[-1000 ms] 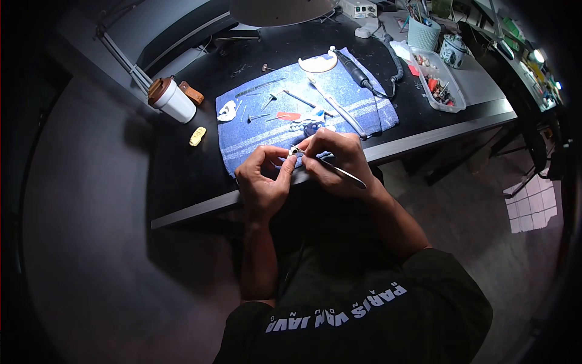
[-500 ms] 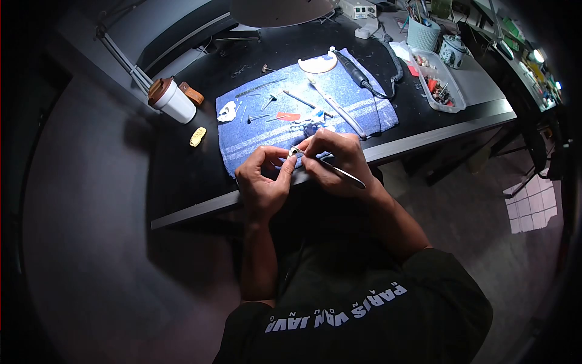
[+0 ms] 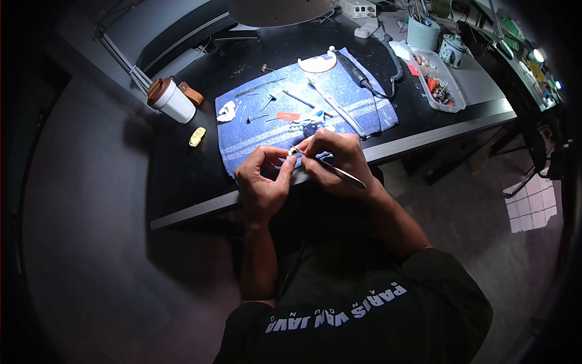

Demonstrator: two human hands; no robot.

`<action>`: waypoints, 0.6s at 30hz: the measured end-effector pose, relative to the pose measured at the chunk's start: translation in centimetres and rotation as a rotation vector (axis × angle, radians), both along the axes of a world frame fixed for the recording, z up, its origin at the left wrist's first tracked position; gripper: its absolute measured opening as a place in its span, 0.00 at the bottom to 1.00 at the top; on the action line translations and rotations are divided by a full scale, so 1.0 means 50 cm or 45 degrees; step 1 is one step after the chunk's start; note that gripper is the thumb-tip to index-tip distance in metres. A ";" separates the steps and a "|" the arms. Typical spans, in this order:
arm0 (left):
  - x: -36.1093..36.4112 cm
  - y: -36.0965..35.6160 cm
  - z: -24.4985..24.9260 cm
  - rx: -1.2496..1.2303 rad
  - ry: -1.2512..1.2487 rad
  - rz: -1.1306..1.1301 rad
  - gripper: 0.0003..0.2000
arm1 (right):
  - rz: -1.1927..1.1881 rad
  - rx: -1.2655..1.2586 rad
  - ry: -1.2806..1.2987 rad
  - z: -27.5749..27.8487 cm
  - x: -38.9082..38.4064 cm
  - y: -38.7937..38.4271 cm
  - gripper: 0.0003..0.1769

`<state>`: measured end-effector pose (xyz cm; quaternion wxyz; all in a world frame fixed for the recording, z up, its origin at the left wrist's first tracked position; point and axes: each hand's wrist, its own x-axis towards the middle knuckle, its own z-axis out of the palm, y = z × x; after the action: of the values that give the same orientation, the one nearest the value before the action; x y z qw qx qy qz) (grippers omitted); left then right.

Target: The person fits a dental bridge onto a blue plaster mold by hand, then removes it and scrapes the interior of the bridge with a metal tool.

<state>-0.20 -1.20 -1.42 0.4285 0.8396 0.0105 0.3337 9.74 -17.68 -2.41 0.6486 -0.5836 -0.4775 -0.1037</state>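
Between the thumb and fingers of my left hand [image 3: 265, 179] is a small cream-white piece [image 3: 291, 153], too small to make out, perhaps tooth-like. My right hand [image 3: 337, 158] grips a slim metal carving tool [image 3: 350, 176] like a pen; its tip meets or nearly meets the small piece, and its flat rounded end points toward my wrist. Both hands are close together above the near edge of a blue towel [image 3: 248, 133]. Just beyond my fingers lies a blue and white object [image 3: 310, 126], partly hidden by my right hand.
On the towel lie a toothbrush-like tool [image 3: 339, 109], several small rotary bits [image 3: 270, 101], a red slip [image 3: 288, 116] and a white curved piece [image 3: 317, 63]. A corded handpiece [image 3: 354, 73] rests at the right, near a clear box [image 3: 445, 91]. A lidded cup [image 3: 176, 103] stands left.
The lamp shade's edge has shifted up slightly in view. Both hands keep nearly the same pose, with the tool still at the small piece.
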 end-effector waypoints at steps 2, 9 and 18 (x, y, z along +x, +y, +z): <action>0.000 0.000 0.000 0.005 -0.005 0.001 0.06 | -0.005 -0.011 0.008 0.000 -0.001 -0.001 0.07; -0.002 -0.001 0.002 0.005 -0.001 0.004 0.06 | -0.011 -0.012 -0.022 0.001 0.000 -0.001 0.07; -0.001 0.000 0.002 0.001 0.005 0.000 0.06 | -0.004 0.005 -0.021 -0.001 0.001 0.001 0.07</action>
<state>-0.27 -1.20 -1.31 0.4283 0.8403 0.0112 0.3321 9.78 -17.63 -2.48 0.6456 -0.5820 -0.4819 -0.1106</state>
